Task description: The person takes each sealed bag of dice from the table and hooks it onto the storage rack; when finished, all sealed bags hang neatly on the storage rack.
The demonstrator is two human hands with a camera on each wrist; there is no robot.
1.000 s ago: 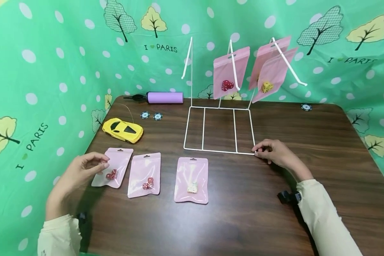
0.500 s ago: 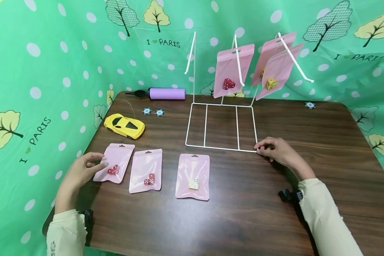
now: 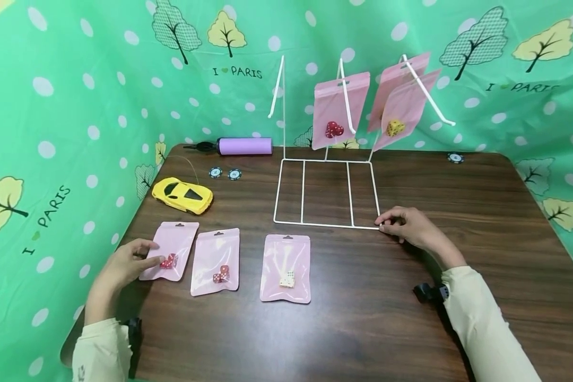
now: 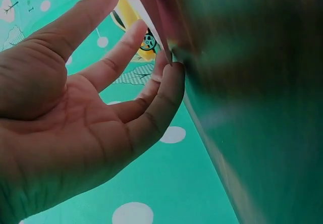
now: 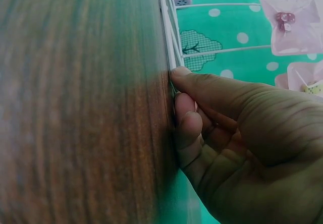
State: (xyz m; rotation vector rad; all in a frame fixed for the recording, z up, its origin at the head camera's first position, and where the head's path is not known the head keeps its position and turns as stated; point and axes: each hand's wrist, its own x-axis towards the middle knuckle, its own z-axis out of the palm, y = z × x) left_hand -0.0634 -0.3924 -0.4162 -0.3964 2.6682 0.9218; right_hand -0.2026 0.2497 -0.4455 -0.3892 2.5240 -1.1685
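Note:
My left hand [image 3: 126, 265] is at the leftmost pink zip pouch [image 3: 179, 241], which lies flat with red dice inside. Its thumb reaches over the pouch near the dice, while the other fingers stay spread at the left edge. The left wrist view shows fingertips right at the rim of that pouch [image 4: 146, 12]. With thumb and index finger, my right hand [image 3: 413, 228] pinches the front right corner of a white wire display rack [image 3: 324, 225]. Two more pouches lie flat: a middle pouch [image 3: 215, 249] with red dice and a right pouch [image 3: 286, 254] with white dice.
From the rack's middle hook hangs a pouch [image 3: 339, 103] with red dice; its right hook carries pouches with yellow dice [image 3: 395, 127]. A yellow toy car [image 3: 183, 196], purple hand pump [image 3: 245, 146] and poker chips [image 3: 235, 174] stand behind. Green patterned cloth [image 3: 90, 106] encloses the table.
My left hand has shifted slightly right, its thumb further over the leftmost pouch towards the dice. The right hand keeps its pinch on the rack corner. The head view tilts slightly between frames.

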